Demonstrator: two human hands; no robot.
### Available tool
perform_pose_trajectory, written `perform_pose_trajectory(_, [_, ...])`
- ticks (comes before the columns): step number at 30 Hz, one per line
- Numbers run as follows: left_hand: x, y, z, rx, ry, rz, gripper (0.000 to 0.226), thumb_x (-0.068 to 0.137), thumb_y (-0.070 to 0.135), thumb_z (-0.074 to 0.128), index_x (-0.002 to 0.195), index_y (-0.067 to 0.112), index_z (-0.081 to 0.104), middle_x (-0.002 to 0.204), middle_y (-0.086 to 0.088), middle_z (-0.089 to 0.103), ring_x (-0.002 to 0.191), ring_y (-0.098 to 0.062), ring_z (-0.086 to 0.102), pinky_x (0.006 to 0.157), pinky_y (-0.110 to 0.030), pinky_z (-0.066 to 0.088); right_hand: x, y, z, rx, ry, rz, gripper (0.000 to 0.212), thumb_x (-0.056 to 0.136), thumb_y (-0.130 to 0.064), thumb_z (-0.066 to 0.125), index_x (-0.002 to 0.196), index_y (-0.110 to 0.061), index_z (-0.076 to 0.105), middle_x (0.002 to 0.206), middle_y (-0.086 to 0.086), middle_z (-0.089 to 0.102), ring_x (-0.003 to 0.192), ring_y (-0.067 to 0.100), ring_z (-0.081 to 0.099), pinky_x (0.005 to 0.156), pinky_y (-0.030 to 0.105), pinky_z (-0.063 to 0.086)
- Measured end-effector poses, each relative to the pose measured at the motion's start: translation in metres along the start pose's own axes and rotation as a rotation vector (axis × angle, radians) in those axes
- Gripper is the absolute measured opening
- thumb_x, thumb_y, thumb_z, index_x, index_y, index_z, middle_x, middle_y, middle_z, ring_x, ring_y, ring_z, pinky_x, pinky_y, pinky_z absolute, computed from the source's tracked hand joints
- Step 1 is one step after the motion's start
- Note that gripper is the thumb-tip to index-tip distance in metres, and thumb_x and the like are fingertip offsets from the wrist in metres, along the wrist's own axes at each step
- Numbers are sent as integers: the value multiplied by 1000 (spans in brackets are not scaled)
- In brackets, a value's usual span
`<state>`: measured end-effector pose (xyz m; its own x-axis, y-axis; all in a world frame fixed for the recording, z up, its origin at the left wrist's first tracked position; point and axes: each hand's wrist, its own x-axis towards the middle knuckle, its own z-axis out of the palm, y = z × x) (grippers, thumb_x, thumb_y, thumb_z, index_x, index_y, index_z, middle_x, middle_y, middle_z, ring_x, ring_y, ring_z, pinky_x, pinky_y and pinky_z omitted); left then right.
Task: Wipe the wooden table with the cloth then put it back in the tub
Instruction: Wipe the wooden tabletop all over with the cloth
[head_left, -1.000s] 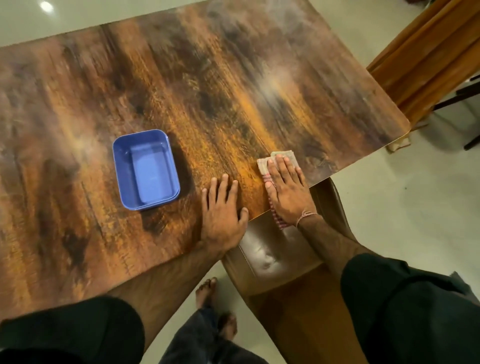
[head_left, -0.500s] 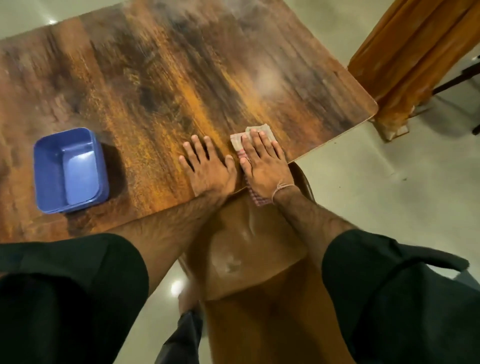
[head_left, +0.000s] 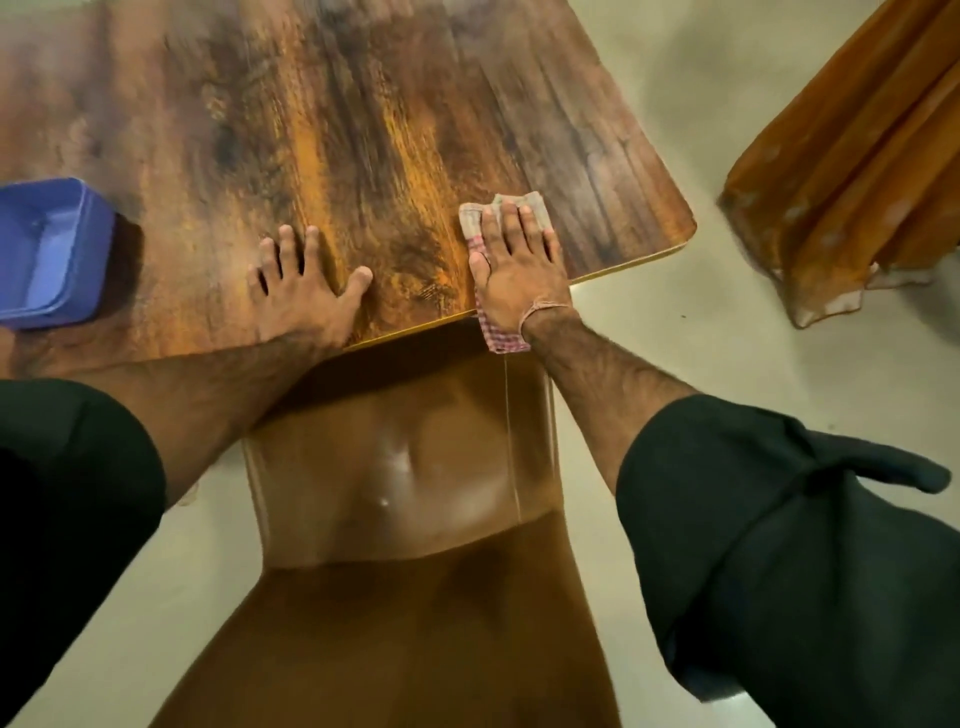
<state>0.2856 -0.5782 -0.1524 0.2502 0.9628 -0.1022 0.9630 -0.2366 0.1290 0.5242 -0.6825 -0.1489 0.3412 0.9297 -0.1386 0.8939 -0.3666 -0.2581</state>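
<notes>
Right hand (head_left: 519, 273) flat, fingers straight, pressing beige checked cloth (head_left: 501, 208) on brown wooden table (head_left: 363, 130), centre-right; left hand (head_left: 304, 291) splayed flat; blue plastic tub (head_left: 49, 249) left edge.

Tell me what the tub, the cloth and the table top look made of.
Tub: probably plastic, smooth blue with a soft sheen. Cloth: woven fabric, creased, with a red check end hanging off the edge. Table: wood-grain top, matt; its thin yellow edge band suggests laminate, not certain.
</notes>
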Motion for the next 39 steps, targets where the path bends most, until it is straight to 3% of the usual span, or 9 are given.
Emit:
perform_pose_trajectory(5, [2, -2, 4, -8, 18, 19, 93, 91, 83, 16, 164, 26, 6, 173, -4, 1, 159, -27, -3, 128, -52, -1, 6, 43, -14, -20, -20, -27, 61, 109, -46, 13, 164, -23, -2, 171, 3, -8, 158, 22, -8, 126, 43, -7])
perform_pose_trajectory(9, [12, 1, 8, 1, 63, -8, 85, 93, 74, 26, 159, 19, 20, 170, -10, 14, 157, -33, 9, 127, -55, 6, 14, 79, -28, -47, -58, -61, 62, 109, -49, 9, 163, -25, -7, 171, 2, -13, 157, 23, -11, 125, 43, -9])
perform_pose_trajectory(12, [15, 36, 11, -7, 129, -118, 78, 91, 58, 29, 146, 2, 36, 158, -25, 31, 146, -44, 26, 121, -61, 19, 19, 91, -34, -58, -92, -97, 62, 109, -50, 10, 163, -25, -9, 170, 2, -16, 157, 22, -14, 123, 42, -13])
perform_pose_trajectory(15, [15, 87, 17, -43, 138, -64, 68, 93, 53, 35, 137, 1, 42, 151, -26, 37, 140, -45, 32, 119, -63, 23, 28, 105, -38, -63, -107, -170, 63, 109, -51, 12, 162, -26, -10, 170, 1, -16, 157, 21, -15, 124, 42, -13])
perform_pose_trajectory(20, [25, 167, 24, -98, 62, 42, 79, 96, 60, 29, 157, 11, 27, 168, -15, 16, 157, -35, 8, 127, -56, 3, 59, 139, -50, -104, -145, -270, 66, 105, -55, 6, 162, -27, -11, 170, 0, -17, 156, 19, -17, 127, 44, -8])
perform_pose_trajectory(25, [48, 214, 26, -90, 28, 49, 87, 94, 65, 21, 164, 14, 15, 172, -11, 7, 159, -32, 0, 127, -55, -1, 97, 156, -60, -123, -129, -315, 70, 101, -55, 4, 163, -26, -5, 171, 0, -13, 157, 19, -13, 126, 41, -8])
perform_pose_trajectory(30, [71, 223, 27, -101, 23, 11, 90, 94, 71, 22, 165, 18, 10, 173, -8, 2, 159, -31, -4, 127, -56, -3, 111, 161, -60, -142, -110, -363, 70, 101, -55, 1, 164, -24, -4, 171, 1, -10, 157, 20, -11, 127, 44, -4])
perform_pose_trajectory(35, [99, 224, 23, -134, 14, -34, 90, 93, 71, 22, 165, 19, 8, 173, -7, 0, 159, -30, -5, 126, -56, -3, 109, 179, -63, -198, -132, -597, 66, 107, -50, 19, 164, -21, 4, 172, 3, -3, 158, 20, -8, 128, 47, 2])
perform_pose_trajectory(39, [116, 226, 20, -118, 3, -50, 87, 95, 68, 21, 165, 19, 7, 173, -6, -1, 159, -30, -6, 126, -57, -3, 155, 186, -72, -233, -147, -719, 63, 108, -49, 24, 164, -24, 8, 172, 0, 1, 158, 18, -4, 128, 43, 0])
